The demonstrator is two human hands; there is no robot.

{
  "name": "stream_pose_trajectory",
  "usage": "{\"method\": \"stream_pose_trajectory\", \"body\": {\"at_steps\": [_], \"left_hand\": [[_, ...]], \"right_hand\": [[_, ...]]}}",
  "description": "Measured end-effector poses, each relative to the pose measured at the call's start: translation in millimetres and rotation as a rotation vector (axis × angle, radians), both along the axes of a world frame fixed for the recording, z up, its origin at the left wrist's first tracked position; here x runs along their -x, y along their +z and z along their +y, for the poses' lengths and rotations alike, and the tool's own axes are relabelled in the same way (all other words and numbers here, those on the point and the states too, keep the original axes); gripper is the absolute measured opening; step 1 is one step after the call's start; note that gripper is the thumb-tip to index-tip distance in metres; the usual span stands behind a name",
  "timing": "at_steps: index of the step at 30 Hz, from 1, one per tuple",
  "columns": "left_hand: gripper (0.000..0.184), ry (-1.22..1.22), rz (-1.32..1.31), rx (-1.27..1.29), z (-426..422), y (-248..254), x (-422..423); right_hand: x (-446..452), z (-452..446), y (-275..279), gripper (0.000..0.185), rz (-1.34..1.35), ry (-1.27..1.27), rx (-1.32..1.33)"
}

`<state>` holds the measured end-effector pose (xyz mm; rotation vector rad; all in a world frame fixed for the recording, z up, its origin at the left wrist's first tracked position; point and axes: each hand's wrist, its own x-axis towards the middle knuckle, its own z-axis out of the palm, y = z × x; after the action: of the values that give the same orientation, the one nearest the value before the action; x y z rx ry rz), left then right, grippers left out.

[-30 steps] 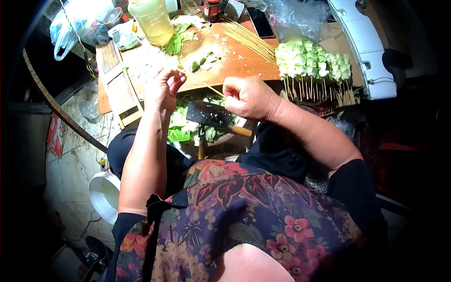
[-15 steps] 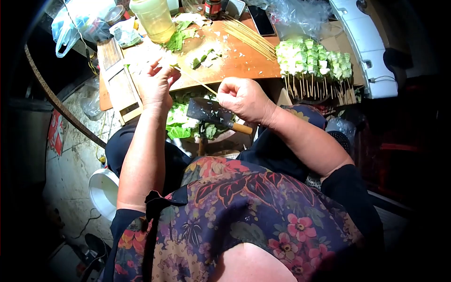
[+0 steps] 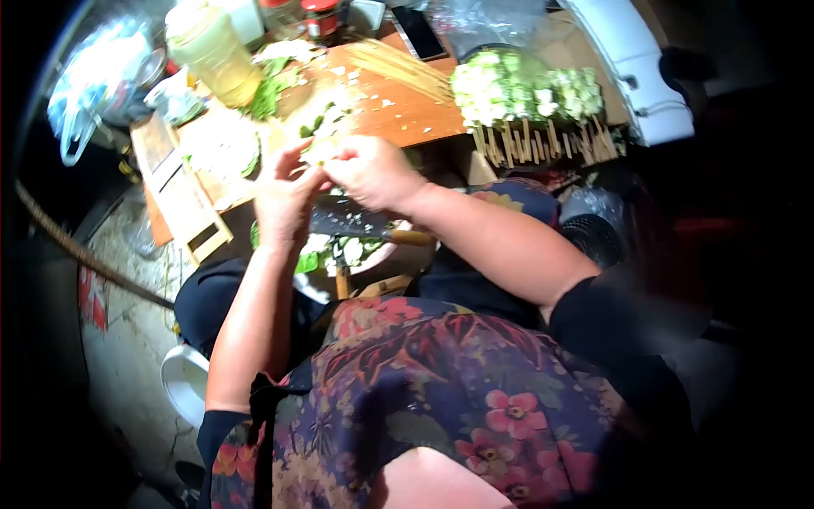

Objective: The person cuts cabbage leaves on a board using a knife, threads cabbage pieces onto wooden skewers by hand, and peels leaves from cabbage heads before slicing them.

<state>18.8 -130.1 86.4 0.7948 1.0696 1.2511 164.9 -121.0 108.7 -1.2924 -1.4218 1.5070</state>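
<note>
My left hand (image 3: 287,199) and my right hand (image 3: 375,174) meet over the front edge of the wooden board. Pale green cabbage leaf (image 3: 319,153) shows at the fingertips, pinched by the left hand. The right fingers are closed, and the thin skewer seen in them earlier is mostly hidden now. Below the hands, a cleaver (image 3: 352,222) with a wooden handle lies across a bowl of cut cabbage leaves (image 3: 360,250). Finished cabbage skewers (image 3: 509,89) stand in rows at the right, leaves up and sticks toward me.
Bare bamboo skewers (image 3: 398,68) lie on the board (image 3: 415,119) near a phone (image 3: 417,32). A jug of yellowish liquid (image 3: 212,55), a red-lidded jar (image 3: 320,19) and plastic bags (image 3: 97,85) stand behind. At left is a wooden slicer (image 3: 174,182); a white bucket (image 3: 182,382) is on the floor.
The right hand has moved left along the skewer until it meets the left hand; the stretch of skewer between them no longer shows. The whole view has shifted somewhat.
</note>
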Motion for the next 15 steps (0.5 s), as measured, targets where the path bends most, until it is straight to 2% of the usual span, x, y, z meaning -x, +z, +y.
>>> {"method": "stream_pose_trajectory", "body": {"at_steps": [1,2,4,7,12,15], "left_hand": [[0.041,0.022,0.009,0.014,1.1,0.6,-2.9],[0.040,-0.032,0.048,0.018,6.7,1.6,-12.2],[0.040,-0.060,0.132,0.025,10.7,-2.4,1.1],[0.040,-0.019,0.210,0.031,18.6,-0.5,5.7],[0.040,0.046,0.163,0.042,24.0,-0.5,4.3],[0.037,-0.044,0.206,-0.018,21.6,12.7,0.0]], "right_hand": [[2.6,3.5,-11.2,0.020,0.005,-0.033,0.015],[-6.8,7.2,-2.6,0.023,-0.241,0.008,-0.089],[-6.6,14.5,-15.1,0.024,-0.162,0.012,-0.040],[-13.1,15.1,-2.0,0.025,-0.238,0.060,-0.006],[-11.4,21.3,0.7,0.022,-0.330,0.017,-0.222],[-14.2,24.6,3.7,0.021,-0.359,0.024,-0.330]]}}
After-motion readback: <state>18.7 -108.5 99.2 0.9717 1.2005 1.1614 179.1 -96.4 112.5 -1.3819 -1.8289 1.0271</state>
